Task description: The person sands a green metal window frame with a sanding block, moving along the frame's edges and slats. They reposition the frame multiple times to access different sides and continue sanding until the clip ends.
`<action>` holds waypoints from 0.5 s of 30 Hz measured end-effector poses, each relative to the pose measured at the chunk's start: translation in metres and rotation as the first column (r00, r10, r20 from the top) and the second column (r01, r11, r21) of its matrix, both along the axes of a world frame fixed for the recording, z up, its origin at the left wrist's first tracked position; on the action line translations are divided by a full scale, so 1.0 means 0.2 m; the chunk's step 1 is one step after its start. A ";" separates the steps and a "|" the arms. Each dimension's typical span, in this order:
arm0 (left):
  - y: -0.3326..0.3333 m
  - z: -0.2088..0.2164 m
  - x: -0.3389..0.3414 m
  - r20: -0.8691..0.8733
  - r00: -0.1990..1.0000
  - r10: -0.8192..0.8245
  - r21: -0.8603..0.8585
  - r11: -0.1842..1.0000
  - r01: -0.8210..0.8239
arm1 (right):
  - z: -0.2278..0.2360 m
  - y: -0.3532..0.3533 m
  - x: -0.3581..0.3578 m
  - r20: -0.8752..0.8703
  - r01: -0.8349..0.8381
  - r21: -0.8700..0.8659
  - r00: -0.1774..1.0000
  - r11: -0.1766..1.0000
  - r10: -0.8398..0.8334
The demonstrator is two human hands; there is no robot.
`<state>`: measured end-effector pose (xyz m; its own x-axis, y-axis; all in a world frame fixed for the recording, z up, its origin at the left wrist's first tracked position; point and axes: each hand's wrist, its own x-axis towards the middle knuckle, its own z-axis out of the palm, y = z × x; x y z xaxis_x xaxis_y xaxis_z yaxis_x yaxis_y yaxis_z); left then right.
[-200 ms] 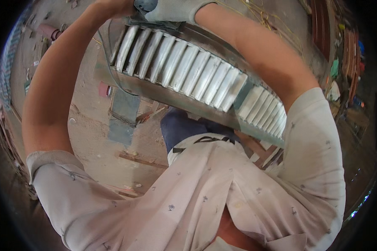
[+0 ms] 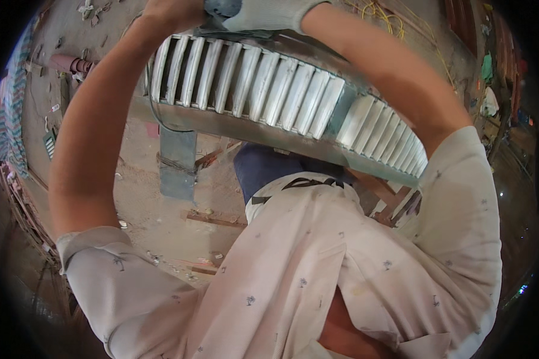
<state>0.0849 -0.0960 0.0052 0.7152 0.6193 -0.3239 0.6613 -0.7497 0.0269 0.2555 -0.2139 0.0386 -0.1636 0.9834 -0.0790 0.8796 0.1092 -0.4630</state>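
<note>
A long metal frame (image 2: 239, 124) lies slantwise before me, its slots filled with a row of silvery metal bars (image 2: 269, 87). At the top edge of the picture, my bare left hand (image 2: 175, 13) is closed at a dark grey rounded tool (image 2: 223, 7), probably a power tool. My right hand (image 2: 272, 14), in a pale work glove, is closed against the same tool from the other side. The hands and tool are over the frame's far left end. Most fingers and the tool's working end are cut off or hidden. A thin dark cable (image 2: 156, 115) loops down by the frame's left end.
A flat grey board (image 2: 178, 164) sticks out under the frame, with a wooden strip (image 2: 215, 219) on the dusty floor nearby. Yellow cord (image 2: 380, 18) lies tangled at the far side. A dark red roll (image 2: 72, 63) and striped cloth (image 2: 12, 119) are at the left.
The view has shifted slightly, and the arms and frame sit a little further right and are turned a little. Both hands stay at the grey tool.
</note>
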 end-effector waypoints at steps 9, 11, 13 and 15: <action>-0.56 0.00 0.45 -0.052 0.980 -0.193 -0.001 0.981 0.193 | -0.14 -0.65 0.40 0.083 0.085 0.228 0.991 0.970 -0.106; -0.69 -0.02 0.57 -0.022 0.974 -0.225 -0.016 0.974 0.225 | -0.07 -0.80 0.48 0.101 0.144 0.042 0.984 0.989 -0.148; -0.82 -0.04 0.72 0.015 0.963 -0.270 -0.013 0.963 0.270 | 0.08 -0.92 0.55 0.142 0.249 -0.233 0.965 0.940 -0.220; -0.97 -0.07 0.85 0.064 0.927 -0.370 -0.057 0.926 0.373 | 0.05 -1.12 0.68 0.182 0.267 -0.191 0.955 0.945 -0.233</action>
<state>0.2540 -0.2897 -0.0088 0.9066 0.2840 -0.3121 0.3320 -0.9366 0.1121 0.3916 -0.4373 0.0484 0.1162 0.9489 -0.2935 0.9282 -0.2089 -0.3078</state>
